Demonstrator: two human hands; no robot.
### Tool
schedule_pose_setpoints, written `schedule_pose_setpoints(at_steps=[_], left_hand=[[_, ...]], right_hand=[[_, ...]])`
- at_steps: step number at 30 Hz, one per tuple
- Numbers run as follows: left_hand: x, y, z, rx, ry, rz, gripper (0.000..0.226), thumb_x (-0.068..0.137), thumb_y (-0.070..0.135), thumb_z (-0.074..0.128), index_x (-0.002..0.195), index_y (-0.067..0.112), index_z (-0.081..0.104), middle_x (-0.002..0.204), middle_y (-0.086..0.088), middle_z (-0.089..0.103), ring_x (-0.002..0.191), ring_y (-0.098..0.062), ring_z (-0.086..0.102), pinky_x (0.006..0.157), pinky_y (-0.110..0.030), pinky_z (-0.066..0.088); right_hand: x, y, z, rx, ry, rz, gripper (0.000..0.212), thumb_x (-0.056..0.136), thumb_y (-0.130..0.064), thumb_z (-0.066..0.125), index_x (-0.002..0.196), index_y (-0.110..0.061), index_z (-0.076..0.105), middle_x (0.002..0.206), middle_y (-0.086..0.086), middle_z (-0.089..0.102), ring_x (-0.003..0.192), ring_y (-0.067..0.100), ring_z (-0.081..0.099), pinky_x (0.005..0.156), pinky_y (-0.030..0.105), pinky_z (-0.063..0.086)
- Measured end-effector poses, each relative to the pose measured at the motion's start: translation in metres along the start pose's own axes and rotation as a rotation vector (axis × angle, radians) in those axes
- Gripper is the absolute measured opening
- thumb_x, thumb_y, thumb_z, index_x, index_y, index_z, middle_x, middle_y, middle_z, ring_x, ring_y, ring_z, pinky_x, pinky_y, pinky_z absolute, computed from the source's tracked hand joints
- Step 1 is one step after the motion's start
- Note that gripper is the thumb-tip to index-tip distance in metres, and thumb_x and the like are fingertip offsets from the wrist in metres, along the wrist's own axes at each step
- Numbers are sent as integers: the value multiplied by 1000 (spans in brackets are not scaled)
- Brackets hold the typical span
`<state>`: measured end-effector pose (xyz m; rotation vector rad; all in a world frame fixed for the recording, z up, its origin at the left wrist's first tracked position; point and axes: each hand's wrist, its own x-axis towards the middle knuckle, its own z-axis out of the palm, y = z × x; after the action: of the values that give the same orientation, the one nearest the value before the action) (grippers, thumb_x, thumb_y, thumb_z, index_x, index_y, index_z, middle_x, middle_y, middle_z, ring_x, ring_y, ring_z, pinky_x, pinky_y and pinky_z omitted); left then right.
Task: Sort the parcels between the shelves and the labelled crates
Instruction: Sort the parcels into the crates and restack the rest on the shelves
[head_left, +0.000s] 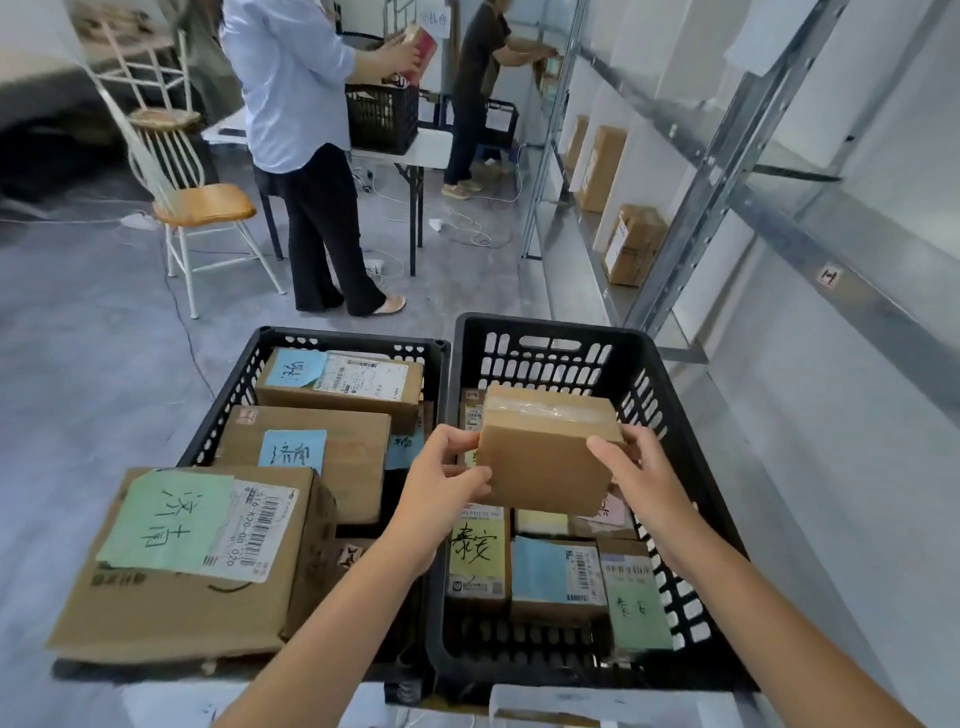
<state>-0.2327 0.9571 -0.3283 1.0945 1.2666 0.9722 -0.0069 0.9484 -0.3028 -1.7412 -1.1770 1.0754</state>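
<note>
Both hands, left hand (447, 478) and right hand (641, 467), hold a small box (545, 452) with curled fingers above the right crate (691, 499); a full crate (228, 395) sits left, shelves (691, 270) far right.

Wooden-seat chair (202, 205), folding table (434, 145), blue-shirted person (291, 88), dark-clothed person (475, 52), floor cables (475, 236)

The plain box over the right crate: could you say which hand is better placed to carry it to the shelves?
Probably the right hand: it grips the box on the side where the shelves stand.

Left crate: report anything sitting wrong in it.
The big green-labelled box rides tilted over the left crate's near corner, overhanging the rim instead of lying down inside it.
</note>
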Motion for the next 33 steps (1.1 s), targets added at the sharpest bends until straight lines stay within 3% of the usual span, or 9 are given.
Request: schedule_pose_setpoints(at_steps=[4, 8, 12, 15, 18, 21, 24, 29, 33], left_hand=[[10, -9, 5, -128, 48, -53, 12, 95, 3, 52, 90, 12, 59, 119, -5, 68, 107, -21, 67, 89, -43, 58], [13, -4, 16, -145, 109, -65, 19, 96, 14, 46, 80, 13, 57, 107, 4, 74, 104, -21, 65, 95, -52, 53], [10, -11, 15, -123, 144, -10, 22, 101, 32, 48, 92, 36, 67, 99, 9, 74, 97, -10, 69, 84, -41, 59], [7, -11, 15, -151, 135, 10, 21, 100, 43, 49, 109, 49, 67, 99, 13, 73, 91, 0, 69, 67, -23, 58], [6, -11, 23, -121, 110, 16, 22, 97, 48, 54, 113, 44, 70, 114, 10, 66, 101, -5, 65, 74, -29, 60], [4, -14, 30, -116, 125, 29, 27, 93, 44, 63, 119, 40, 66, 121, 5, 63, 108, -11, 63, 88, -41, 59], [5, -16, 31, -112, 108, 46, 25, 92, 37, 68, 116, 42, 66, 114, 1, 66, 107, -16, 65, 92, -47, 56], [3, -16, 34, -118, 48, 77, 24, 85, 37, 72, 105, 49, 67, 99, 8, 72, 99, -14, 69, 87, -41, 58], [2, -22, 36, -141, 70, 56, 24, 77, 37, 72, 100, 39, 62, 92, 7, 72, 92, -14, 72, 75, -33, 59]], right_hand=[[13, 12, -5, 25, -64, 63, 36, 95, -58, 48, 120, -32, 43, 123, 4, 57, 111, 22, 61, 98, 48, 52], [15, 19, -8, 59, -44, 102, 41, 94, -66, 40, 108, -28, 44, 120, 1, 57, 111, 19, 61, 97, 48, 53], [20, 16, -13, 108, -53, 133, 46, 94, -66, 42, 111, -25, 53, 114, 1, 65, 106, 18, 66, 93, 46, 56], [23, 13, -17, 128, -51, 127, 31, 97, -52, 49, 109, -24, 52, 109, 2, 67, 104, 17, 66, 88, 43, 57], [21, 12, -19, 195, -88, 106, 15, 99, -31, 52, 111, -23, 49, 109, 4, 65, 99, 14, 64, 72, 30, 55], [16, 17, -26, 220, -141, 82, 23, 100, -20, 49, 121, -26, 45, 114, 3, 63, 99, 15, 64, 69, 26, 55], [14, 22, -31, 226, -151, 72, 32, 99, -22, 49, 131, -27, 45, 117, 3, 65, 104, 18, 65, 80, 32, 56], [10, 25, -30, 93, -192, 111, 40, 92, -51, 59, 126, -30, 60, 102, -11, 77, 94, 8, 73, 82, 26, 55], [10, 33, -28, -12, -151, -13, 51, 86, -53, 68, 134, -44, 51, 107, -15, 74, 95, 5, 72, 83, 30, 59]])
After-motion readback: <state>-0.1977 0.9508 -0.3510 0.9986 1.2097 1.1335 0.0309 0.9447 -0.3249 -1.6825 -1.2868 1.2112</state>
